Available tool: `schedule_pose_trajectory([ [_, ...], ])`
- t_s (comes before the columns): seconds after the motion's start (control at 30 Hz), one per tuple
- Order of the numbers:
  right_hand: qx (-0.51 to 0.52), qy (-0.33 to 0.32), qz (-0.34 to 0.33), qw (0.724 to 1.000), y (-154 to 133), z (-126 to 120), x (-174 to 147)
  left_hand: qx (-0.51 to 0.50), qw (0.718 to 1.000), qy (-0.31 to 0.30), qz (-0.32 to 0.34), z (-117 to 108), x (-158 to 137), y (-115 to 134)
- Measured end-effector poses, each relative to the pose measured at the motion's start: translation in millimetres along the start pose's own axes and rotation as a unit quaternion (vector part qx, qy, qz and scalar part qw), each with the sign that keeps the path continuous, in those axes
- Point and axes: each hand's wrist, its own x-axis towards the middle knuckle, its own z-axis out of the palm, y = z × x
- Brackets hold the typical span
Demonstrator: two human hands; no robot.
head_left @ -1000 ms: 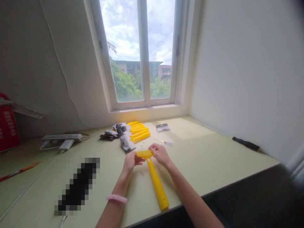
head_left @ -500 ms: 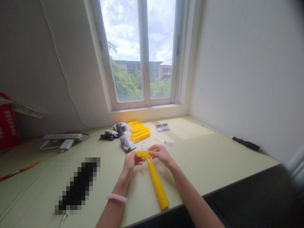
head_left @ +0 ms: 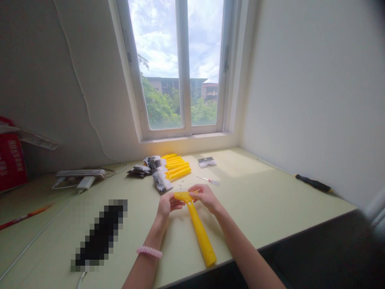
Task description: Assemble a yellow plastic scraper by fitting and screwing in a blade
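Note:
A yellow plastic scraper [head_left: 200, 233] with a wide head and a long handle is between my hands, its handle pointing down toward the table's front edge. My left hand [head_left: 166, 206] grips the left end of the head. On the right end, my right hand [head_left: 204, 196] pinches the head between thumb and fingers. Beyond them lie a few tiny screws [head_left: 180, 185] and a small screwdriver [head_left: 208, 180] with a clear handle. Fingertips behind the head are partly hidden.
Behind, several yellow scrapers [head_left: 177, 165] in black-and-white packaging are piled by the window wall. A flat packet [head_left: 207, 161] lies right of them. A long black-handled screwdriver [head_left: 313, 182] rests along the right wall. Leftward are a power strip [head_left: 80, 173], cables and a pixelated dark object [head_left: 100, 235].
Both hands keep the same hold on the scraper. The whole view has shifted very slightly; nothing else has visibly moved.

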Motion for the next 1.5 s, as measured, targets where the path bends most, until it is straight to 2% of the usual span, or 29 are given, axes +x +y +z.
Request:
schedule_pose_trajectory([
  [0.2, 0.003, 0.002, -0.005, 1.0, -0.9, 0.4, -0.3, -0.027, 1.0, 0.013, 0.0, -0.5, 2.0, -1.9],
  [0.43, 0.006, 0.004, -0.005, 1.0, -1.8, 0.7, -0.8, 0.023, 0.999, 0.003, 0.042, 1.7, -1.9, -0.7],
  [0.83, 0.005, 0.023, 0.005, 1.0, -3.3, 1.9, -0.6, 0.014, 0.998, 0.016, 0.054, 3.3, -2.3, 0.0],
  [0.97, 0.062, 0.056, 0.07, 0.994, -6.3, 4.0, -3.0, 0.006, 0.998, 0.019, 0.057, 3.6, -3.3, 2.0],
  [1.1, 0.133, 0.005, 0.125, 0.983, -13.0, 5.0, -6.3, 0.002, 0.997, 0.016, 0.075, 4.4, -4.9, 3.9],
  [1.33, 0.21, 0.008, 0.124, 0.97, -14.8, 7.9, -3.9, -0.028, 0.995, 0.0, 0.098, 5.0, -1.2, 0.3],
  [1.5, 0.235, 0.028, 0.097, 0.967, -14.4, 10.3, -2.9, -0.037, 0.997, -0.059, 0.036, 10.1, -0.7, -8.0],
])
